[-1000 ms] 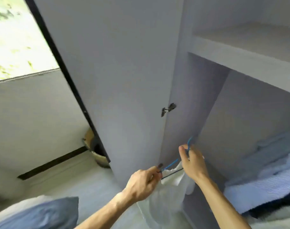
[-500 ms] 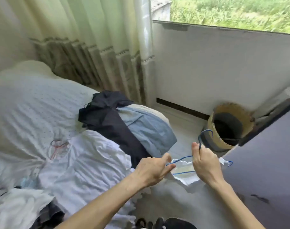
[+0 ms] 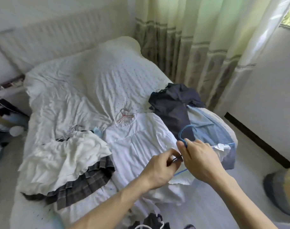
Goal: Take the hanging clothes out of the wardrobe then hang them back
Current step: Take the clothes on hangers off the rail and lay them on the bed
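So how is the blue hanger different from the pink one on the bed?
The blue hanger is held by its hook in the right hand; the pink hanger lies flat on the bed, untouched. The blue hanger carries a white garment; the pink hanger lies at the top of a white dress. Both are thin hangers.

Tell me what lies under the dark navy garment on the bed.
The dark navy garment lies over a light blue fabric garment, which spreads out beside it, and over the white dotted duvet. How far either runs beneath is covered.
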{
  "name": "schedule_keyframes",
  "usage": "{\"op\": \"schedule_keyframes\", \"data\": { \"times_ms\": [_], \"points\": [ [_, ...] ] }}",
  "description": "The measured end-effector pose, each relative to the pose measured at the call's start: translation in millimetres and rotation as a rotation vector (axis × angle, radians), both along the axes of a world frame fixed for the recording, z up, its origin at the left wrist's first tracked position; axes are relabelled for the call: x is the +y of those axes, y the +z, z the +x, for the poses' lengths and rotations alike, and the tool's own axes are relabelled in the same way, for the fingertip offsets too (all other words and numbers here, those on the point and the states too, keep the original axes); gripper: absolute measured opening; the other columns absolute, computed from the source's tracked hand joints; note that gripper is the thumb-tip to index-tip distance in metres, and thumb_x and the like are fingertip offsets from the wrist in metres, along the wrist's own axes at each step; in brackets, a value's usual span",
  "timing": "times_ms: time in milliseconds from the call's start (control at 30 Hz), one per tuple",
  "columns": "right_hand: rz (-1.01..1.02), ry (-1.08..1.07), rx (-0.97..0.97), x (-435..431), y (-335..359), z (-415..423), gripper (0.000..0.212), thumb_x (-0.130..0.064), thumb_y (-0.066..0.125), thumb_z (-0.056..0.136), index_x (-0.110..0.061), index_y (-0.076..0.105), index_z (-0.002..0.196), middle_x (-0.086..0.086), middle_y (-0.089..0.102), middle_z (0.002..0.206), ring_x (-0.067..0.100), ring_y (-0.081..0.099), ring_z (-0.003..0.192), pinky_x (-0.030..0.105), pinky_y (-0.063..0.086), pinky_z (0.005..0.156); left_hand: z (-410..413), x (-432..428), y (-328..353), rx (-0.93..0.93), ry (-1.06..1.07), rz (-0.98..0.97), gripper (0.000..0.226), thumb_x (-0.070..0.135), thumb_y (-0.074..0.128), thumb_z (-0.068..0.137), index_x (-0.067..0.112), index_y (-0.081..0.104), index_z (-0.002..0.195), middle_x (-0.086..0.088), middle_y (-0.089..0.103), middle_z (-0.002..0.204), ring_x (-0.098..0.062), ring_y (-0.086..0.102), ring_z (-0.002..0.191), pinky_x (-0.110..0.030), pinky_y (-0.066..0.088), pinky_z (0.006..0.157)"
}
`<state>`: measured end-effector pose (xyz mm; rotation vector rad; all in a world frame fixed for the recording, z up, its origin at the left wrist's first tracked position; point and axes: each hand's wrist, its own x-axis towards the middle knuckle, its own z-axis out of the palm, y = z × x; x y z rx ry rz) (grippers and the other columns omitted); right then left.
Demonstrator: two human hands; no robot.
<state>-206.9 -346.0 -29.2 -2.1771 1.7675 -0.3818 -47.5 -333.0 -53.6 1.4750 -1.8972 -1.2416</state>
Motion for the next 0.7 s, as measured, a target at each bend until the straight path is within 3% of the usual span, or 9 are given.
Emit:
{"op": "schedule_keyframes", "data": {
  "times_ms": [67,133,200,267,333,467,600,700],
  "points": [
    [-0.03,0.058,-0.14,-12.1,1.6,9.2,0.041,-0.057,0.034,0.098,-0.033,0.03,0.065,-0.014,0.042,0.063,0.015,0.045,0.077,0.036,0.037,0.07,18.4,-4.2,10.6,0.092,0.088,0.029,0.008,0.031,0.061,0.096,0.028,0.069,0.096,0.008,0.039,0.049,-0.009,0.035,0.049,-0.024,0.031,0.053],
    [-0.072,0.128,-0.208,-25.2,1.2,11.6,0.035,-0.071,0.039,0.091,-0.039,0.047,0.079,-0.021,0.051,0.079,0.01,0.048,0.089,0.035,0.041,0.076,38.7,-5.9,19.3,0.163,0.178,0.068,0.009,0.029,0.065,0.095,0.025,0.072,0.092,0.009,0.035,0.048,-0.008,0.031,0.047,-0.024,0.028,0.052],
    [-0.055,0.198,-0.178,-40.4,-3.8,13.2,0.05,-0.08,0.036,0.086,-0.039,0.058,0.104,-0.021,0.058,0.104,0.013,0.049,0.11,0.038,0.044,0.089,64.5,-3.6,25.1,0.212,0.295,0.138,0.012,0.026,0.065,0.096,0.017,0.073,0.093,0.012,0.04,0.045,-0.002,0.033,0.042,-0.019,0.027,0.048],
    [0.015,0.251,-0.079,-54.5,-13.2,19.2,0.067,-0.086,0.027,0.083,-0.04,0.056,0.122,-0.016,0.058,0.123,0.017,0.044,0.125,0.04,0.04,0.101,96.0,5.7,30.4,0.243,0.358,0.211,0.019,0.024,0.065,0.096,0.008,0.073,0.099,0.015,0.05,0.047,0.001,0.037,0.042,-0.01,0.027,0.044],
    [0.121,0.326,-0.002,-63.6,-27.1,28.9,0.075,-0.09,0.018,0.079,-0.043,0.051,0.127,-0.015,0.058,0.127,0.019,0.045,0.128,0.042,0.039,0.105,129.3,19.8,31.7,0.273,0.386,0.271,0.025,0.035,0.07,0.09,0.013,0.077,0.098,0.007,0.046,0.055,-0.008,0.029,0.048,-0.016,0.022,0.043],
    [0.278,0.498,-0.057,-61.1,-49.6,59.9,0.063,-0.09,0.02,0.078,-0.038,0.05,0.098,-0.015,0.063,0.098,0.018,0.062,0.102,0.041,0.051,0.083,190.1,60.8,35.3,0.256,0.534,0.314,0.019,0.029,0.074,0.087,0.013,0.079,0.095,0.001,0.032,0.058,-0.01,0.024,0.054,-0.026,0.011,0.048],
    [0.257,0.681,-0.171,-48.9,-38.6,120.5,0.041,-0.069,0.033,0.09,-0.032,0.048,0.085,-0.008,0.062,0.088,0.018,0.065,0.09,0.039,0.05,0.075,244.4,106.5,66.2,0.124,0.679,0.191,0.047,0.058,0.076,0.072,0.018,0.079,0.096,0.003,0.032,0.053,-0.013,0.026,0.053,-0.029,0.015,0.051],
    [0.199,0.753,-0.306,-39.5,-18.0,170.4,0.028,-0.055,0.043,0.098,-0.034,0.041,0.078,-0.003,0.062,0.086,0.021,0.063,0.08,0.04,0.048,0.072,277.9,125.5,101.2,-0.007,0.839,0.006,0.027,0.047,0.074,0.082,0.024,0.081,0.093,0.007,0.045,0.052,-0.007,0.033,0.051,-0.02,0.024,0.048]
  ]
}}
